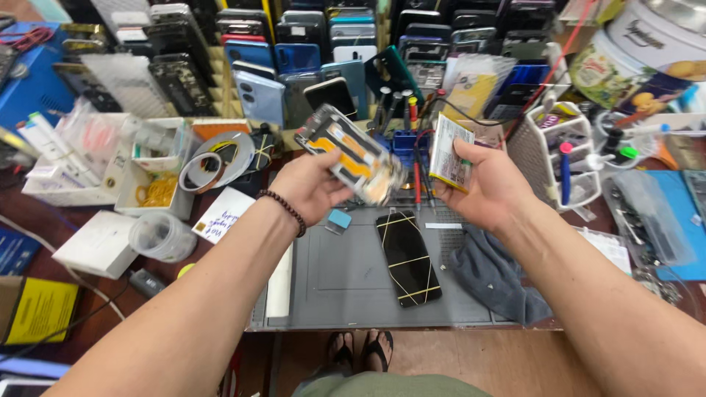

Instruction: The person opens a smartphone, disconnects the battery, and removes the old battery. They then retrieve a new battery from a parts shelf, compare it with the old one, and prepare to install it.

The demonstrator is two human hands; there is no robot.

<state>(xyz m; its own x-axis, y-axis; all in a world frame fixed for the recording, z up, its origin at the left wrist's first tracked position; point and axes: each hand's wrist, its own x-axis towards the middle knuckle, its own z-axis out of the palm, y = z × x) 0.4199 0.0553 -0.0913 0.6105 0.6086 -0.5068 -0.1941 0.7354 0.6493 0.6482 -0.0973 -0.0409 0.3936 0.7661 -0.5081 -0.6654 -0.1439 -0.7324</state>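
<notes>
Above the grey work mat (346,283): left hand (305,187) grips an opened phone frame (353,151); right hand (489,187), at 3 o'clock, pinches a flat battery (448,151). Rubber-banded phone (408,257) lies at 6 o'clock. Step: comparing parts; next calls for aligning the battery to its bay.

The left hand (309,187) grips an opened phone frame (353,151) with bare metal and orange film that shines. The right hand (485,187) holds a flat battery (450,151) wrapped in pale printed foil. A matt grey rubbery mat (346,283) covers the dark wooden worktop (44,213). On it lies a glossy black glass phone (409,257) strapped with thin rubber bands, beside a soft grey cloth (493,272).
</notes>
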